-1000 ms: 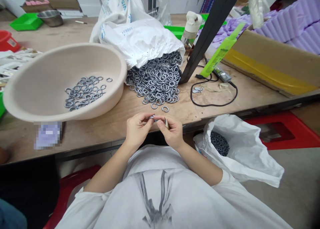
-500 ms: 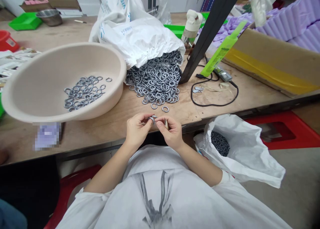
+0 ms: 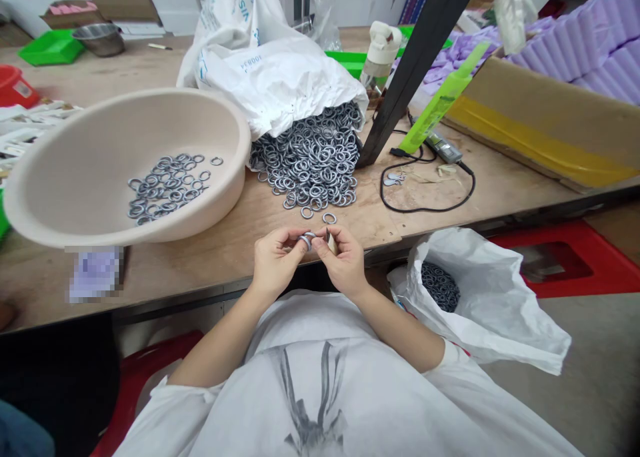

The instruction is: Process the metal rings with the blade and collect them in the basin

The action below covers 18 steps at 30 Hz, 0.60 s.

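Observation:
My left hand (image 3: pixel 275 262) pinches a grey ring (image 3: pixel 307 242) between thumb and fingertips, just past the table's front edge. Close beside it, my right hand (image 3: pixel 346 265) is closed around a small knife-like tool (image 3: pixel 331 244) with a dark tip and a pale body, mostly covered by the fingers. The right thumb meets the ring's right side. Two loose rings (image 3: pixel 329 218) lie on the table beyond my hands, in front of a heap of grey rings (image 3: pixel 320 160) spilling from a white sack (image 3: pixel 280 70). More rings (image 3: pixel 167 185) rest inside a large beige basin (image 3: pixel 75 137).
An open white bag (image 3: pixel 493 304) holding dark rings stands low at my right. A dark metal post (image 3: pixel 407 77) rises behind the heap. A black cable (image 3: pixel 425 210), a yellow-green tube (image 3: pixel 445 100), a bottle (image 3: pixel 379 54) and a cardboard box (image 3: pixel 545 124) stand or lie to the right.
Both hands stay in nearly the same place. The ring has turned slightly in my left fingers, and the tool's dark tip now shows above my right fingers.

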Tool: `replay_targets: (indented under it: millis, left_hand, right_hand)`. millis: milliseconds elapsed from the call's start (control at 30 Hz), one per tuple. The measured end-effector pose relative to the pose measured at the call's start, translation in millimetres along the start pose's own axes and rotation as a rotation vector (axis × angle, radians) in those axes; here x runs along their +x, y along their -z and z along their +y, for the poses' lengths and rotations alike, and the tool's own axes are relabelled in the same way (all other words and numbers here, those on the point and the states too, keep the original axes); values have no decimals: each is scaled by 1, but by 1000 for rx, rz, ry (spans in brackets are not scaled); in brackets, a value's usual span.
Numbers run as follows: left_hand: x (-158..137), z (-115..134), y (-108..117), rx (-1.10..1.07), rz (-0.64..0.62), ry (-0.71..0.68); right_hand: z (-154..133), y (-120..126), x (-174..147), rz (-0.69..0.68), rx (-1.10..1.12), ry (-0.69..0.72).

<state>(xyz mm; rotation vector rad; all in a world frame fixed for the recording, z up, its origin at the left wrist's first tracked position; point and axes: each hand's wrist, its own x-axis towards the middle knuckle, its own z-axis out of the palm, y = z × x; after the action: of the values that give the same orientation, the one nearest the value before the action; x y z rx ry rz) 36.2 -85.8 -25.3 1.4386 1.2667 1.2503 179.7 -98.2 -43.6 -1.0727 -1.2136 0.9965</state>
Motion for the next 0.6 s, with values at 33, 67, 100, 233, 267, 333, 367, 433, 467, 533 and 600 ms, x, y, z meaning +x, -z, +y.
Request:
replay_targets:
  millis: [33, 67, 100, 233, 267, 333, 367, 433, 467, 533, 600]
  left_hand:
    - [-1, 0, -1, -20, -7, 13]
    - [-1, 1, -2, -38, -14, 25]
    - [-2, 1, -2, -52, -19, 37]
    - [-3, -1, -5, -98, -43, 79]
    - [-3, -1, -5, -110, -51, 87]
    - [-2, -1, -6, -149, -70, 110]
    - [-2, 0, -6, -178, -78, 129]
    - [-1, 2, -7, -251, -91, 183]
    - [0, 3, -7, -286, -96, 210]
    - [1, 4, -7, -335, -104, 244]
    - [1, 4, -6, -360, -110, 245]
  right_hand:
    - [1, 1, 0, 2, -8, -2]
    - [2, 1, 0, 4, -15, -4]
    - [3, 2, 1, 8, -19, -6]
    - [3, 4, 1, 16, 10, -12]
    - [3, 4, 0, 16, 17, -9]
    - [1, 4, 0, 8, 19, -6]
    - [0, 3, -1, 2, 19, -7]
    - [-1, 3, -1, -14, 26, -22]
    - [-2, 3, 0, -19, 34, -33]
    - [-3, 3, 2, -33, 50, -47]
    - [-5, 5, 5, -38, 54, -35]
